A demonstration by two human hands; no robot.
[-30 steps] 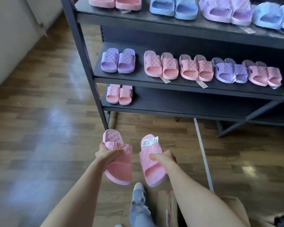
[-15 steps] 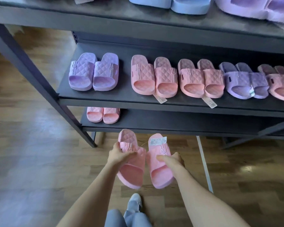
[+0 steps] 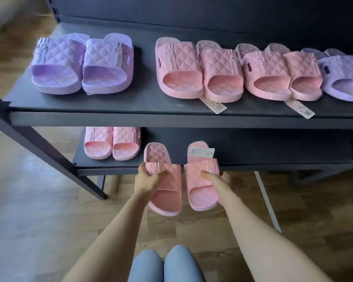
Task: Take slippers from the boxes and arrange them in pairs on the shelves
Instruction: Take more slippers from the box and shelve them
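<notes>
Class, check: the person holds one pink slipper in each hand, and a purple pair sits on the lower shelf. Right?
No. The head view shows the pair on the lower shelf is pink, not purple. Left hand and right hand each hold one pink slipper.

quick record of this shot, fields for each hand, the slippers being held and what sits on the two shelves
left hand: grips left pink slipper by the strap
right hand: grips right pink slipper by the strap
tag: white, at the right pink slipper's heel
held slippers: side by side, apart, at the lower shelf's front edge
lower shelf: lower pink pair near its left end
upper shelf: purple pair, first pink pair, second pink pair, purple slipper cut off at the edge
</notes>
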